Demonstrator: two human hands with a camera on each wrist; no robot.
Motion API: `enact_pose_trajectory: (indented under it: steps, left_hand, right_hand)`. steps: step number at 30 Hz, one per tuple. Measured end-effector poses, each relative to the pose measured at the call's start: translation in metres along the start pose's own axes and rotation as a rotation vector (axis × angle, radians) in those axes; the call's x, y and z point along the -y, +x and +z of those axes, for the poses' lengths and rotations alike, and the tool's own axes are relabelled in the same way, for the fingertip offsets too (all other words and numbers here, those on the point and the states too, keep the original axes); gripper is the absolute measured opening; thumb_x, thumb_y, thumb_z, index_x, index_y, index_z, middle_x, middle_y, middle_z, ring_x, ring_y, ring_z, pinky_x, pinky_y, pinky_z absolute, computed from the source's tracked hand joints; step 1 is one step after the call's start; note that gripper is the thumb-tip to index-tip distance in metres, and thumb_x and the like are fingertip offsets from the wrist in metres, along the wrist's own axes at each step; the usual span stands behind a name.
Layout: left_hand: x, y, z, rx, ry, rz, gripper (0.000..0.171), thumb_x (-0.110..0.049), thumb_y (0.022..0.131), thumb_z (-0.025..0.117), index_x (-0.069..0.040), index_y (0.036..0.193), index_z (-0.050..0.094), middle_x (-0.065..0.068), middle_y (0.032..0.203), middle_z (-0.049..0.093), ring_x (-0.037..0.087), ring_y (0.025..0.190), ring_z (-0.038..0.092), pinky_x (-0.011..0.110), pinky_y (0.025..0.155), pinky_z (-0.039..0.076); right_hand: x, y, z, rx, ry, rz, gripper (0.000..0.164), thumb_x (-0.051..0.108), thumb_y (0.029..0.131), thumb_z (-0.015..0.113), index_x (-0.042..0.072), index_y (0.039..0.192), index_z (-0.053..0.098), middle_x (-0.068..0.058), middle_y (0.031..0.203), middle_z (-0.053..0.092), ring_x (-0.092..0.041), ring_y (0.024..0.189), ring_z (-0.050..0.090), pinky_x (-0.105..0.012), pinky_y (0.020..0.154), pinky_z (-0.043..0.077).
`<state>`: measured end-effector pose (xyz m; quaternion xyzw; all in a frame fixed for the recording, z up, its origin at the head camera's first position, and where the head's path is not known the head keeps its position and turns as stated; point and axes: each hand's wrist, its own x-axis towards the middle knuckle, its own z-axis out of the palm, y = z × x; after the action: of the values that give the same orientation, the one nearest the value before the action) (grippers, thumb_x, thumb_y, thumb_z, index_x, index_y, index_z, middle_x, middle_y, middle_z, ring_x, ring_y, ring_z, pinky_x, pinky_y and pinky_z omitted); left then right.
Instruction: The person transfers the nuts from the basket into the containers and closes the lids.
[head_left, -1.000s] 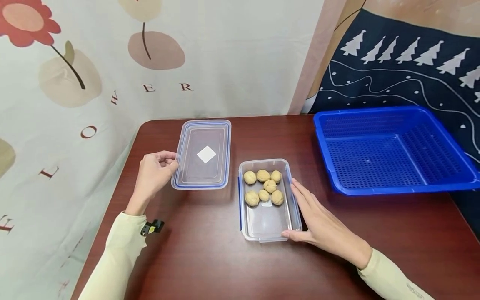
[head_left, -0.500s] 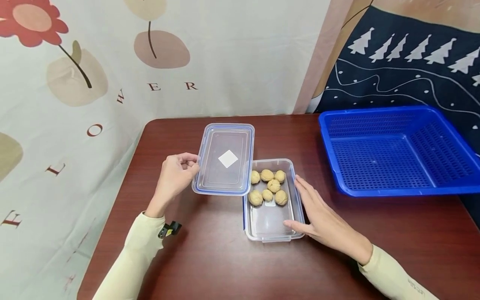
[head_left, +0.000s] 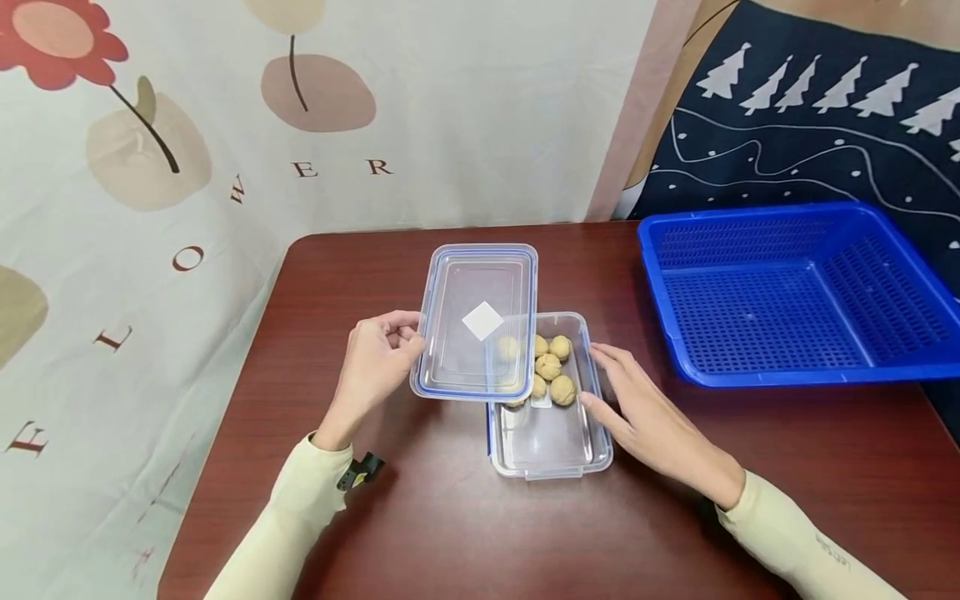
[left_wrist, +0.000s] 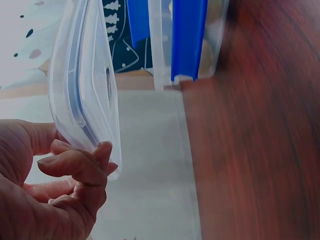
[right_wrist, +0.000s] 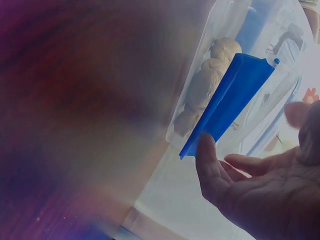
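Observation:
My left hand (head_left: 378,358) pinches the left edge of a clear lid (head_left: 480,358) with a blue seal and a white diamond label. The lid hangs above the upper left part of a clear plastic container (head_left: 543,446), covering some of its contents. Several walnuts (head_left: 562,390) lie in the container's far half. In the left wrist view, thumb and fingers grip the lid's corner (left_wrist: 85,100). Beside the container's right wall is my right hand (head_left: 652,417), fingers extended; in the right wrist view a fingertip touches the blue side clip (right_wrist: 227,102).
A blue perforated basket (head_left: 802,375) stands at the back right of the dark red table (head_left: 420,517). Behind the table hangs a printed cloth (head_left: 465,108) with flowers and letters; a navy cloth (head_left: 810,150) with white trees is at the right.
My left hand has carried the lid rightward, from beside the container to over part of it. My right thumb has shifted from the container's near corner up along its right side.

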<state>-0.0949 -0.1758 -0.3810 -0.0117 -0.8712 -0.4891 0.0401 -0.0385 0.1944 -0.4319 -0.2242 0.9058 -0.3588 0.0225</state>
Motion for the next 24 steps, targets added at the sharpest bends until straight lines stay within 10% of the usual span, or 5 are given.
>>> enact_pose_trajectory:
  steps: [6,24]
  left_hand:
    - [-0.009,-0.006,0.009,0.000,-0.028,0.007,0.027,-0.001,0.089,0.063,0.003,0.108,0.080,0.001,0.076,0.062,0.009,0.064,0.056,0.017,0.053,0.036]
    - [-0.021,-0.019,0.034,0.009,-0.053,-0.003,0.029,-0.002,0.086,0.067,-0.001,0.111,0.082,0.002,0.079,0.066,0.014,0.066,0.061,0.021,0.059,0.043]
  right_hand:
    - [0.002,0.007,-0.003,-0.127,0.087,-0.064,0.049,0.013,0.112,0.063,0.001,0.158,0.051,-0.011,0.147,0.058,-0.026,0.130,0.060,-0.040,0.098,0.057]
    - [0.014,0.026,-0.010,-0.238,0.211,-0.105,0.045,0.009,0.112,0.060,0.008,0.156,0.054,-0.003,0.141,0.069,-0.015,0.114,0.066,-0.022,0.089,0.051]
